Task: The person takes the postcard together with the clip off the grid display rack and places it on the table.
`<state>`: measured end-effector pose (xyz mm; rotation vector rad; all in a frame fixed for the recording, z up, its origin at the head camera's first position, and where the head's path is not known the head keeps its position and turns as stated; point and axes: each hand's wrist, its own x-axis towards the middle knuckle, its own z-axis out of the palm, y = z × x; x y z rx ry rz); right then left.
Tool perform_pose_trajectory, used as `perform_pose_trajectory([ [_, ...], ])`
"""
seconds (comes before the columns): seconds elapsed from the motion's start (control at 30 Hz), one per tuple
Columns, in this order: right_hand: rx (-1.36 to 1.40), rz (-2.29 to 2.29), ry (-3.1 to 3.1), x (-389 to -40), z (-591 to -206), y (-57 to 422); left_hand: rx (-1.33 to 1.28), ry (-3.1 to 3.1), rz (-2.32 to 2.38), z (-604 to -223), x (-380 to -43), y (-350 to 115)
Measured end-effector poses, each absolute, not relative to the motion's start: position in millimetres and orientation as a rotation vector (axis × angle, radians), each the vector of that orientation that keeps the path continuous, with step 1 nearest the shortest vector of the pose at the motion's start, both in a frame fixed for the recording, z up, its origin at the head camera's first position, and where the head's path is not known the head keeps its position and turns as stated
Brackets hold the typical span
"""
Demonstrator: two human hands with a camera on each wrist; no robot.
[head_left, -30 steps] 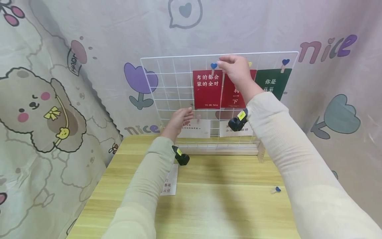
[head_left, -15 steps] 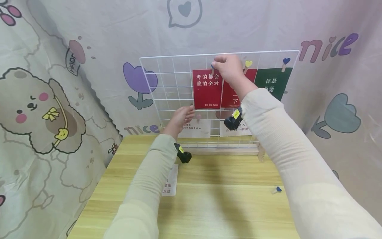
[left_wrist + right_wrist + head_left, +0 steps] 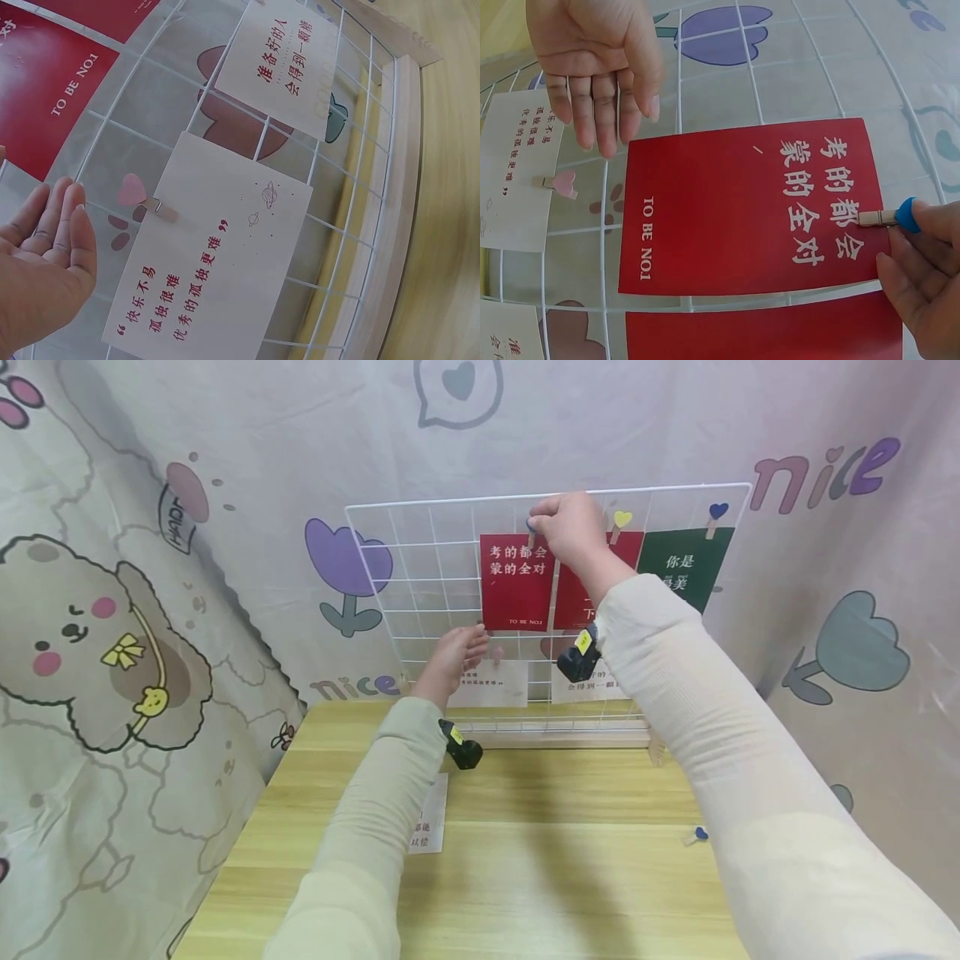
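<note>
Head view: the two hands are apart. The right hand [image 3: 572, 529] reaches up near the top bar of the white wire grid [image 3: 450, 502], pinching a blue-heart clip [image 3: 889, 217] at the upper edge of a red card [image 3: 517, 592], right of that edge's middle. The left hand [image 3: 453, 658] sits just below the card's lower left corner. A second red card [image 3: 573, 600] and a green card [image 3: 678, 550] hang in the same row toward the grid's right edge. On the desk [image 3: 495, 885], a printed sheet [image 3: 429, 828] lies toward the left edge, partly under the left forearm; a loose clip [image 3: 699, 835] lies toward the right.

Left wrist view: the left hand's fingers are gently bent and hold nothing, close to the red card's corner; I cannot tell whether they touch it. A white card [image 3: 217, 262] with a pink-heart clip [image 3: 133, 190] hangs nearby.

Right wrist view: thumb and fingers are clamped on the heart end, with the wooden tip over the card's face. Whether the clip also bites a wire is hidden. To do this well, I would check that it catches wire and paper together, square the card with its neighbour, steady its lower corner with the left hand, and release the clip slowly.
</note>
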<state>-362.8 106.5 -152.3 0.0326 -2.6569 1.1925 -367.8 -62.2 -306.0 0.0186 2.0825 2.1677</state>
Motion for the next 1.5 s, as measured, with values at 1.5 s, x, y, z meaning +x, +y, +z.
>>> perform_pose_trajectory([
  [1.5,0.0,1.221,-2.349,-366.6,-172.6,99.5,-0.027,2.031,2.451,-311.5,-368.8,-66.2],
])
